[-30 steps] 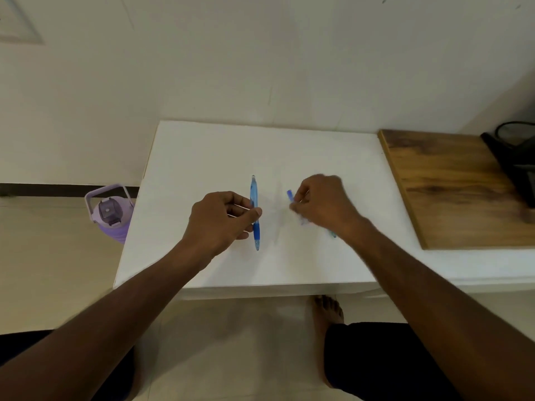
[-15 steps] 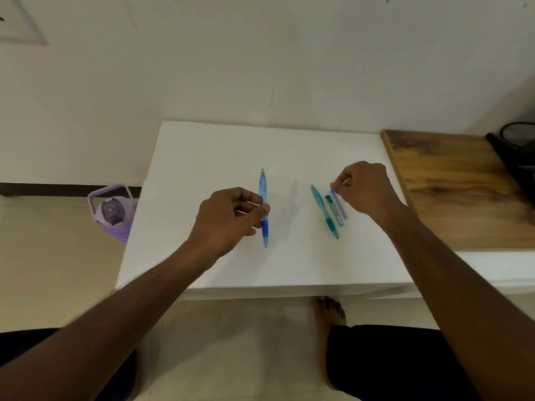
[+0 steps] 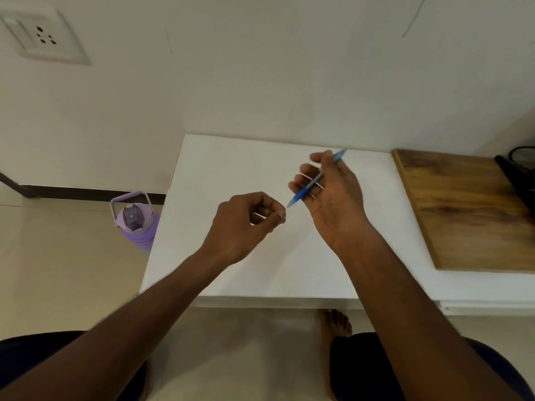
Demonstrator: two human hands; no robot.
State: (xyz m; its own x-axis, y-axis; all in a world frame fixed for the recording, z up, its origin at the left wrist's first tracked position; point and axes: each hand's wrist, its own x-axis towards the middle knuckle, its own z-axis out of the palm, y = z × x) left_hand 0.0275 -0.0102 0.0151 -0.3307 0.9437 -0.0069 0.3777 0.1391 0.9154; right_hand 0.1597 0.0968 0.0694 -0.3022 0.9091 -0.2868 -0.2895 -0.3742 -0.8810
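My right hand point(image 3: 337, 204) is raised over the white table point(image 3: 231, 169), palm turned toward me. It holds a blue pen point(image 3: 304, 192) that lies across the fingers with the thumb on it, tip pointing down-left. My left hand point(image 3: 243, 224) hovers just left of the pen tip. Its fingers are curled, the thumb rests against the forefinger, and nothing shows in it. No other pens are in sight on the table.
A wooden board point(image 3: 463, 209) lies on the table's right end, with a black object point(image 3: 518, 172) at its far edge. A purple water bottle point(image 3: 136, 224) stands on the floor left of the table. My bare foot point(image 3: 337, 324) is below the front edge.
The blue pen has gone from my left hand's pinch on the table into my raised right hand. My left hand has let go. The teal pens seen earlier are out of sight.
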